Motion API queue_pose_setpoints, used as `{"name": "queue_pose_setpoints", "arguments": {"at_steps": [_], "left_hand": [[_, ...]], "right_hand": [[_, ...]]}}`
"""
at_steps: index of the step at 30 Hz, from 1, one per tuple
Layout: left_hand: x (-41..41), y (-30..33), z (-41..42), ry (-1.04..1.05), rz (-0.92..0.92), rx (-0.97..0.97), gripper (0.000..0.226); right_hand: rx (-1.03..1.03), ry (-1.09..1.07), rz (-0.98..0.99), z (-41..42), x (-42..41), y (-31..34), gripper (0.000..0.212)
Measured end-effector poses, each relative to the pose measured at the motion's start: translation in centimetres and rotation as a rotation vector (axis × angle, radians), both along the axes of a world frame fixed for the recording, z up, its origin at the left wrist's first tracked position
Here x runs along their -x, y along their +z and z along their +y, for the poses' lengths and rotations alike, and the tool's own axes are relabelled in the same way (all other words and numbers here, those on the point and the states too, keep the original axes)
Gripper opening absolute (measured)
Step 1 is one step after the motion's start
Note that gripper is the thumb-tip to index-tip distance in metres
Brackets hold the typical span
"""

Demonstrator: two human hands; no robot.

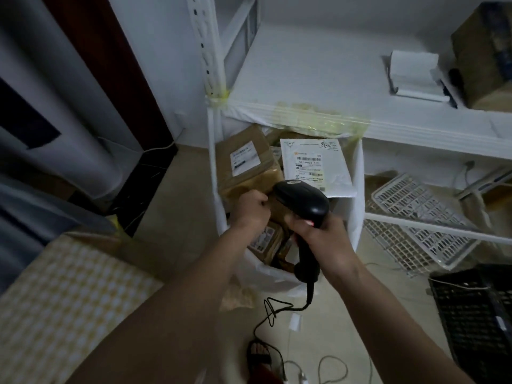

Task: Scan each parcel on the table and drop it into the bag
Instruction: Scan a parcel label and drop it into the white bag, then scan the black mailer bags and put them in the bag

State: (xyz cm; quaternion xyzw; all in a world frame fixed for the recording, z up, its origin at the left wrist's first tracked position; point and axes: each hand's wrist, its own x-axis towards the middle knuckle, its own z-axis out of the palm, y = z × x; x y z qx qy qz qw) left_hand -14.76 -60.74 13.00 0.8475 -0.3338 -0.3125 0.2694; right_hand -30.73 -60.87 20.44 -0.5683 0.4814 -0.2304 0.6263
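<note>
- Right hand (318, 239): fingers wrapped round the scanner (302, 200) handle.
- Left hand (253, 209): fingers curled over the bag (356, 189); whether they hold anything, cannot tell.
- Box (246, 164) and white parcel (315, 164) lie in the bag, just beyond the fingers.

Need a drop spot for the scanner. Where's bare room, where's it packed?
Free: the white shelf top, left of the paper roll; floor tiles left of the bag; the checked cloth at lower left. Crowded: the bag mouth, filled with brown boxes and a white mailer, both hands over it.
</note>
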Motion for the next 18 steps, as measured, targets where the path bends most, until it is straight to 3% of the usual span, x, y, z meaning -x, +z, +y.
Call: {"name": "queue_pose_setpoints", "arguments": {"at_steps": [3,5,8,18], "left_hand": [[-1.9,0.4,4.7,-0.033,-0.204,-0.093,0.013],[-3.4,0.2,8.1,-0.01,-0.262,-0.165,0.022],[-5.3,0.3,14.2,0.036,-0.228,-0.232,0.034],[-5.0,4.3,43.2,0.501,-0.266,-0.331,0.04]], "right_hand": [[0.022,0.109,-0.012,2.1,-2.3,0.9,0.003],[0.013,0.175,-0.024,3.9,-3.9,1.3,0.002],[-0.006,0.282,-0.02,7.1,-6.3,1.2,0.016],[0.007,0.761,-0.048,27.7,-12.4,3.2,0.016]]}}
